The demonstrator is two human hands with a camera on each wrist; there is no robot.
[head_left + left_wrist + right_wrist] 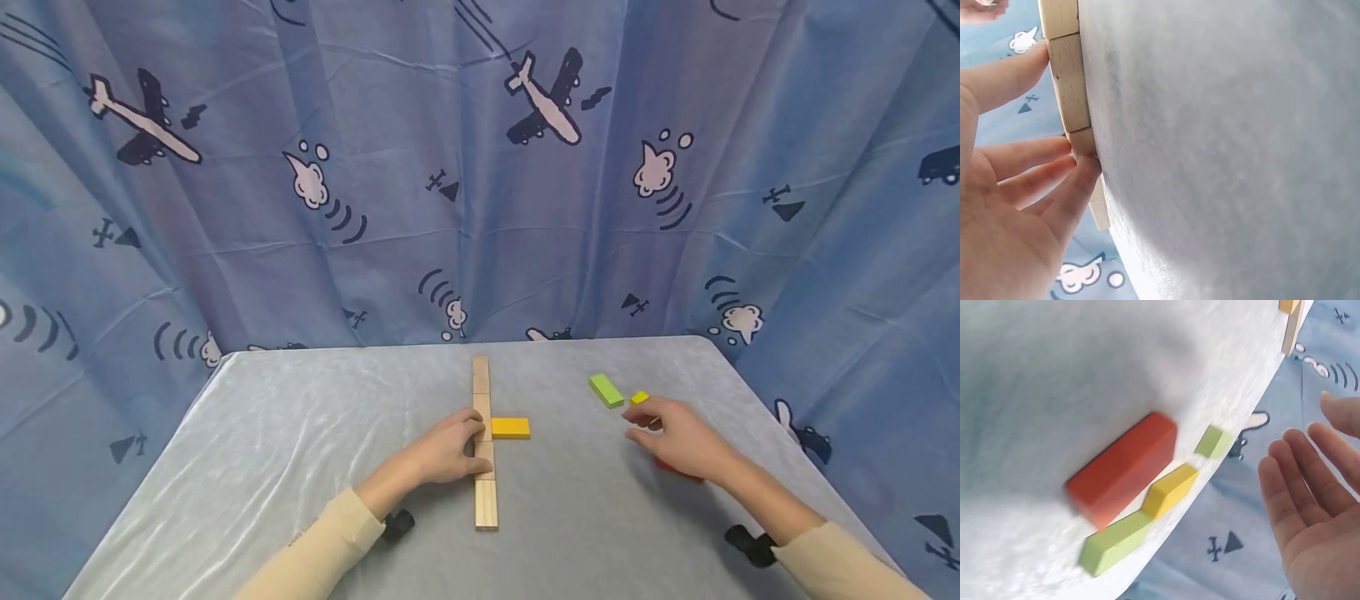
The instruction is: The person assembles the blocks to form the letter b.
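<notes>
Plain wooden blocks (486,502) lie end to end in a straight row running away from me. My left hand (448,450) is on the row's left side, thumb and fingertips touching the middle blocks, as the left wrist view (1016,212) of this hand also shows. A yellow-orange block (511,428) sits at a right angle against the row's right side. To the right, my right hand (686,440) hovers with nothing in it, fingers lightly bent. Partly hidden beneath it is a red block (1125,469); a yellow block (1170,490) and a green block (1116,540) lie close by.
Another green block (606,390) lies on the grey cloth-covered table (315,417), beyond my right hand. Blue curtains (480,167) printed with aeroplanes hang behind the table's far edge. Dark wrist devices (750,546) show at both cuffs.
</notes>
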